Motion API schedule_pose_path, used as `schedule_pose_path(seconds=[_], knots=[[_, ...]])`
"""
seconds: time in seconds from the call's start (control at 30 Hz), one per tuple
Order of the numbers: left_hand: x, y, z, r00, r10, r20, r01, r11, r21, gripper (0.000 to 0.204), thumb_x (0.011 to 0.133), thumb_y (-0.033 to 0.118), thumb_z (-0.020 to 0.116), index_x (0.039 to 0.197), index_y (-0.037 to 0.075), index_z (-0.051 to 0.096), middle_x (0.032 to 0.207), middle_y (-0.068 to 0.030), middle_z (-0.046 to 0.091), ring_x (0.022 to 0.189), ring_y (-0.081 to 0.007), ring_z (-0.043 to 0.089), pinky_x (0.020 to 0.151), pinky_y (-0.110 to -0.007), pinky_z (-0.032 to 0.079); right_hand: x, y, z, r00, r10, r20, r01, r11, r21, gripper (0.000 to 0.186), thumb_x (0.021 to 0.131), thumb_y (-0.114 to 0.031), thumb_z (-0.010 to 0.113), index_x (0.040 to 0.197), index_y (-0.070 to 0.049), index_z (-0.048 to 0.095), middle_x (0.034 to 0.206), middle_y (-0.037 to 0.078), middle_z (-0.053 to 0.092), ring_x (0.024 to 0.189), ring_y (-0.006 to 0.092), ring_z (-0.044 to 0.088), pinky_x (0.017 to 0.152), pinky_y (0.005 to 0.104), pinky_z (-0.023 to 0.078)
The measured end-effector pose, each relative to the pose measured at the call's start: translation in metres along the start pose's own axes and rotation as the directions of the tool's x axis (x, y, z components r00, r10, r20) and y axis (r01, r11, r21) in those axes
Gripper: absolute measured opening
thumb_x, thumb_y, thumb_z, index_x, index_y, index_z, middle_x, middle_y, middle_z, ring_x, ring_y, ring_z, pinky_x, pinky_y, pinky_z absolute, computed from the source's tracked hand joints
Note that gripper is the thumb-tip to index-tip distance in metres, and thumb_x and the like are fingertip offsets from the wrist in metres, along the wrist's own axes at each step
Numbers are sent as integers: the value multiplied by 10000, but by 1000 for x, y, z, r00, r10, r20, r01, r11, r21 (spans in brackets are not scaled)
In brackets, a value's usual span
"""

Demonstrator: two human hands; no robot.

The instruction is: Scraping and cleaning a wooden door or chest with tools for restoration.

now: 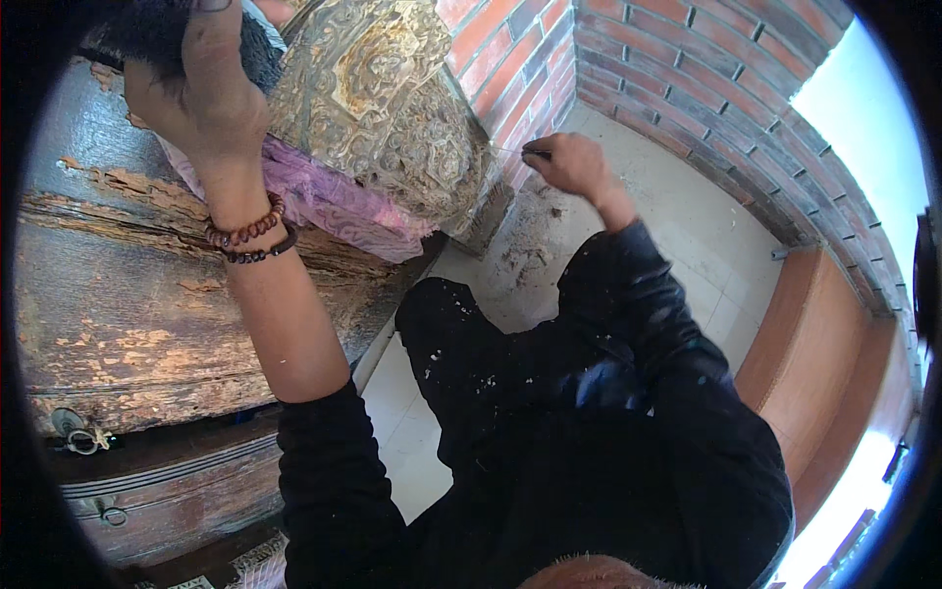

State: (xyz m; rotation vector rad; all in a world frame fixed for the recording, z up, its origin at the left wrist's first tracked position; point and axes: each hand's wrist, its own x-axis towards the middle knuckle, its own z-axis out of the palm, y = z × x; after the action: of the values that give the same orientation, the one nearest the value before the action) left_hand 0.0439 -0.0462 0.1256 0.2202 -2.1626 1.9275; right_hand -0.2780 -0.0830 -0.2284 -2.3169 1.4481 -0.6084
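Observation:
An ornate carved piece (392,108), dusty gold and grey-brown with raised floral relief, leans over a purple patterned cloth (324,196). My left hand (201,93) is at the upper left, against a dark, bristly thing (260,54). Its fingers are partly cut off by the upper edge, so their grip is hidden. To the right of the carving, my right hand (579,169) is closed around a thin tool (531,153) with a dark handle. The tool's fine tip points left toward the carving's edge; whether it touches cannot be told.
A weathered wooden chest (128,285) with peeling paint and ring pulls stands at left under the cloth. Brick walls (677,79) meet in the far corner. Debris (525,260) lies on the tiled floor before my knees. An orange-brown ledge (814,344) runs along the right.

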Motion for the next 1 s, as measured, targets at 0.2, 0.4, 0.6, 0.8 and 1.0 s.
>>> schedule_pose_path(seconds=[0.2,0.4,0.6,0.8,1.0], knots=[[-47,20,52,907,-309,-286,361,920,154,253,925,27,579,1170,65,630,1106,-102,715,840,-279,713,716,-366,551,42,58,-1,982,-170,85,157,976,150,346,957,-397,583,1154,-147,719,1015,137,725,901,336,696,795,413,542],[0,45,9,860,-477,-180,465,879,-104,214,937,49,586,1145,54,637,1046,-89,733,811,-272,705,718,-356,547,8,96,78,973,-229,26,209,927,312,379,995,-405,540,1258,-165,671,1065,141,720,967,309,693,859,396,519],[1,25,1,942,-335,37,332,904,-270,215,942,48,563,1141,38,642,1001,-97,744,834,-265,689,768,-357,515,0,73,49,992,-125,8,113,921,373,391,991,-384,544,1235,-107,671,989,192,714,883,369,687,790,442,528],[9,28,-11,962,-158,221,192,971,-144,258,921,21,562,1166,36,642,1000,-107,744,894,-271,679,824,-379,487,-39,5,70,992,126,16,-126,990,69,304,995,-301,513,1146,-65,630,856,246,681,787,446,665,700,511,539],[14,37,-3,986,-142,87,145,989,-24,283,909,-1,579,1179,58,641,1004,-96,743,870,-266,682,800,-367,494,-47,-46,148,946,257,-195,-199,941,275,264,993,-246,467,987,5,551,806,303,647,736,465,658,669,554,532]])
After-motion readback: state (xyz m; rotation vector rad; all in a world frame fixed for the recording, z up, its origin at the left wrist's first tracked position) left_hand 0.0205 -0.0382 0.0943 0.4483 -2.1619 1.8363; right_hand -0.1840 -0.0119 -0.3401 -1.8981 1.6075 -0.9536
